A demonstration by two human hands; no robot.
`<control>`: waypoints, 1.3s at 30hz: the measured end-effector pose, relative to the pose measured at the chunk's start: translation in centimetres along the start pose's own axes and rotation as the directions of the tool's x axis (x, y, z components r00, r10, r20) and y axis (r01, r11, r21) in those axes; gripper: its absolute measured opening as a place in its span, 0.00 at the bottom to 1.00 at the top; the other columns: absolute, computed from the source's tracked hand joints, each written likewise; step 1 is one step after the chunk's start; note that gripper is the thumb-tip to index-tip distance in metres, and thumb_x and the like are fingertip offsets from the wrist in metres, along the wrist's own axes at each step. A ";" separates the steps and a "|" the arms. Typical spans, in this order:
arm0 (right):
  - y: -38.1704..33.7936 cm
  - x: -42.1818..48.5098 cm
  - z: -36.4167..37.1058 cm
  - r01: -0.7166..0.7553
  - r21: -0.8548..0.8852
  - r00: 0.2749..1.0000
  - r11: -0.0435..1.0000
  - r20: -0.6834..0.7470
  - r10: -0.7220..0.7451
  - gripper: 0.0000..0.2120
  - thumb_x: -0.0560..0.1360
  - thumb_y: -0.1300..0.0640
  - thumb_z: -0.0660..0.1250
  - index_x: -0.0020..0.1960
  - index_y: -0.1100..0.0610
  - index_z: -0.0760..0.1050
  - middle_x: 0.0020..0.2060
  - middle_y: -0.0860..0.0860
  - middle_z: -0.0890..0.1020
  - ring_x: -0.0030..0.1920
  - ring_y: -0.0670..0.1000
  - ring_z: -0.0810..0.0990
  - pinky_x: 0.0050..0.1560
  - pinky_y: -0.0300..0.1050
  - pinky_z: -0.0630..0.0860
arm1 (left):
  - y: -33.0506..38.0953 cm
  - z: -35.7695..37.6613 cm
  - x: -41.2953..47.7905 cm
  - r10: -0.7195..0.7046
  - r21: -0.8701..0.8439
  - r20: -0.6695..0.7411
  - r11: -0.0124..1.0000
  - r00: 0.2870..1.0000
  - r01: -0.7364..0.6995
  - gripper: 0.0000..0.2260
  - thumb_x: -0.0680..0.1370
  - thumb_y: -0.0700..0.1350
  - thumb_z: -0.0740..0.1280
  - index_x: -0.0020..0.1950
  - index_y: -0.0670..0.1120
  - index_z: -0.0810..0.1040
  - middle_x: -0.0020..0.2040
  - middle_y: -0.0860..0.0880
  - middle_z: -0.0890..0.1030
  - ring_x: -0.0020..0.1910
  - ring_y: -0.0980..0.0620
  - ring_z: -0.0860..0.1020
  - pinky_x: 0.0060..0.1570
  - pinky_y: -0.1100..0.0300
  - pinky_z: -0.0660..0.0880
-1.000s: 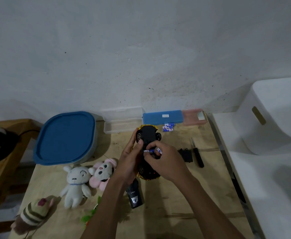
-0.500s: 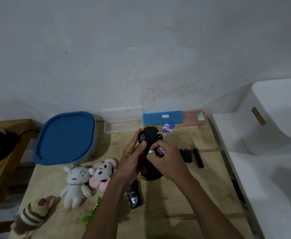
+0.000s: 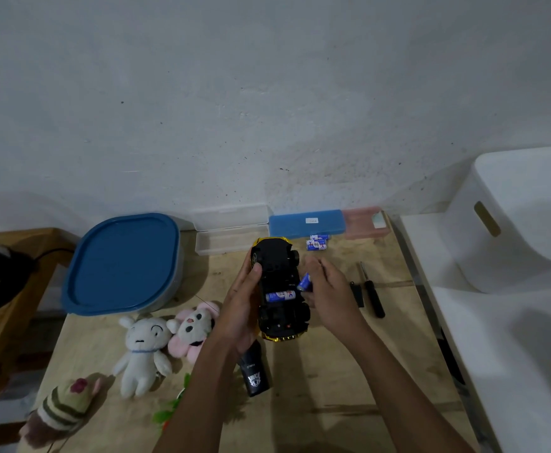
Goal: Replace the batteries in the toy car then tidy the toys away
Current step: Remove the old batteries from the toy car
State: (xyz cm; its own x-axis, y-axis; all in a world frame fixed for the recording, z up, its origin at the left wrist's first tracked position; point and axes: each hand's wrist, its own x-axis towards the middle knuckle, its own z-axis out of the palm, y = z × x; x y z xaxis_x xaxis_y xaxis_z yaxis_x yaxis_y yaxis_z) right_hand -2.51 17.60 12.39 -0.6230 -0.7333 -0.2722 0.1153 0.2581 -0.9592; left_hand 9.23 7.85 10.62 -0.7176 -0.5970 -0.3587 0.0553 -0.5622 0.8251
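Observation:
The yellow toy car (image 3: pixel 279 273) lies upside down, its black underside facing up, above the wooden table (image 3: pixel 316 380). My left hand (image 3: pixel 241 305) grips its left side. One blue battery (image 3: pixel 280 295) sits across the open compartment. Just right of the car, my right hand (image 3: pixel 326 289) holds a second blue battery (image 3: pixel 305 281). Spare batteries (image 3: pixel 317 243) lie by the blue case. The black battery cover (image 3: pixel 357 293) and a screwdriver (image 3: pixel 372 294) rest to the right.
A blue-lidded tub (image 3: pixel 122 264) stands at back left. Clear (image 3: pixel 231 238), blue (image 3: pixel 306 223) and pink (image 3: pixel 364 223) cases line the wall. Plush toys (image 3: pixel 143 351) (image 3: pixel 192 331) (image 3: pixel 60 413) lie at front left; a black remote (image 3: pixel 254 374) under my left wrist. A white bin (image 3: pixel 525 207) stands right.
My right hand has pulled back to the right off the car, uncovering a battery in the compartment. It still holds another battery. The left hand keeps its grip on the car.

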 end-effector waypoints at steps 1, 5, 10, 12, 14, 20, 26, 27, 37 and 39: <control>-0.1 0.1 0.0 -0.054 0.112 0.999 0.992 -0.004 0.055 0.15 0.83 0.51 0.55 0.42 0.56 0.71 0.32 0.51 0.72 0.29 0.45 0.71 0.30 0.40 0.71 | 0.1 0.0 -0.1 0.008 -0.001 -0.002 1.000 1.000 -0.008 0.19 0.82 0.50 0.59 0.73 0.55 0.71 0.67 0.43 0.79 0.65 0.41 0.78 0.62 0.43 0.76; -0.6 0.1 -0.6 -0.161 0.539 0.987 0.827 0.080 0.140 0.12 0.83 0.57 0.56 0.42 0.57 0.71 0.32 0.50 0.71 0.27 0.44 0.70 0.25 0.36 0.64 | 0.5 -0.3 -0.1 0.041 -0.012 -0.032 0.999 0.999 -0.041 0.19 0.79 0.51 0.61 0.70 0.56 0.74 0.63 0.45 0.81 0.58 0.46 0.82 0.51 0.51 0.81; -0.1 -0.1 -1.2 -0.209 0.430 0.976 0.878 0.141 0.164 0.11 0.83 0.59 0.56 0.56 0.54 0.76 0.32 0.48 0.71 0.27 0.44 0.67 0.29 0.38 0.65 | 0.6 -0.7 0.2 0.053 -0.011 -0.053 0.999 0.997 -0.054 0.21 0.78 0.51 0.62 0.72 0.56 0.72 0.66 0.43 0.80 0.59 0.45 0.81 0.53 0.50 0.80; 0.1 -0.3 -1.2 -0.190 0.175 0.977 0.966 0.130 0.168 0.12 0.83 0.57 0.56 0.54 0.50 0.78 0.30 0.45 0.71 0.25 0.42 0.66 0.29 0.38 0.64 | 0.5 -0.9 0.4 0.057 -0.012 -0.061 0.998 0.997 -0.057 0.22 0.79 0.51 0.63 0.73 0.56 0.70 0.67 0.42 0.78 0.61 0.43 0.79 0.55 0.47 0.79; 0.0 -0.6 -1.1 -0.122 -0.065 0.980 0.990 0.151 0.131 0.11 0.83 0.54 0.58 0.53 0.49 0.79 0.27 0.40 0.74 0.25 0.40 0.69 0.28 0.34 0.65 | 0.3 -0.9 0.6 0.070 -0.002 -0.058 0.998 0.996 -0.070 0.22 0.80 0.49 0.62 0.75 0.56 0.68 0.69 0.42 0.77 0.65 0.39 0.77 0.58 0.44 0.78; 0.5 -1.2 -0.1 -0.002 -0.366 0.997 0.931 0.068 0.029 0.05 0.75 0.46 0.69 0.50 0.43 0.79 0.44 0.39 0.81 0.44 0.38 0.80 0.38 0.29 0.72 | 0.1 -0.7 0.8 0.124 0.031 -0.108 0.992 0.986 -0.121 0.27 0.78 0.48 0.65 0.76 0.58 0.66 0.69 0.46 0.77 0.66 0.40 0.77 0.65 0.42 0.73; 0.8 -1.3 0.9 -0.072 -0.329 0.996 0.942 0.018 0.082 0.10 0.76 0.49 0.69 0.57 0.46 0.78 0.45 0.40 0.79 0.40 0.34 0.76 0.37 0.27 0.71 | 0.0 -0.4 0.8 0.175 0.108 -0.106 0.981 0.979 -0.164 0.28 0.78 0.48 0.68 0.77 0.59 0.64 0.67 0.51 0.80 0.66 0.45 0.77 0.63 0.47 0.74; 0.9 -1.2 1.0 -0.091 -0.295 0.995 0.951 0.011 0.099 0.10 0.76 0.50 0.69 0.56 0.47 0.77 0.44 0.39 0.79 0.40 0.34 0.77 0.35 0.26 0.71 | 0.0 -0.4 0.9 0.185 0.133 -0.105 0.976 0.977 -0.171 0.28 0.78 0.48 0.69 0.77 0.59 0.65 0.66 0.52 0.80 0.66 0.45 0.78 0.64 0.46 0.73; 1.1 -0.7 1.4 -0.214 -0.048 0.976 0.976 0.025 0.215 0.04 0.76 0.56 0.66 0.48 0.56 0.77 0.30 0.46 0.78 0.24 0.39 0.72 0.25 0.33 0.66 | 0.1 -0.1 0.6 0.215 0.194 -0.086 0.961 0.973 -0.196 0.28 0.77 0.50 0.70 0.74 0.62 0.66 0.65 0.51 0.80 0.65 0.46 0.78 0.65 0.45 0.73; 1.2 -0.6 1.2 -0.214 -0.026 0.976 0.976 0.037 0.215 0.04 0.76 0.55 0.66 0.45 0.55 0.76 0.26 0.43 0.75 0.22 0.38 0.70 0.24 0.32 0.63 | 0.2 -0.1 0.6 0.204 0.164 -0.086 0.968 0.975 -0.188 0.28 0.77 0.49 0.69 0.75 0.61 0.65 0.65 0.50 0.81 0.64 0.45 0.79 0.64 0.46 0.74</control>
State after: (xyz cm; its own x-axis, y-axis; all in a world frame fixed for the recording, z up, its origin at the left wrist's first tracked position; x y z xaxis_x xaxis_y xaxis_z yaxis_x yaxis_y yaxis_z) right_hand -1.08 17.62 11.37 -0.5547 -0.6834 -0.4746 0.2260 0.4252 -0.8764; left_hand 8.81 7.33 10.51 -0.6292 -0.7458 -0.2190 0.0748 -0.3385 0.9380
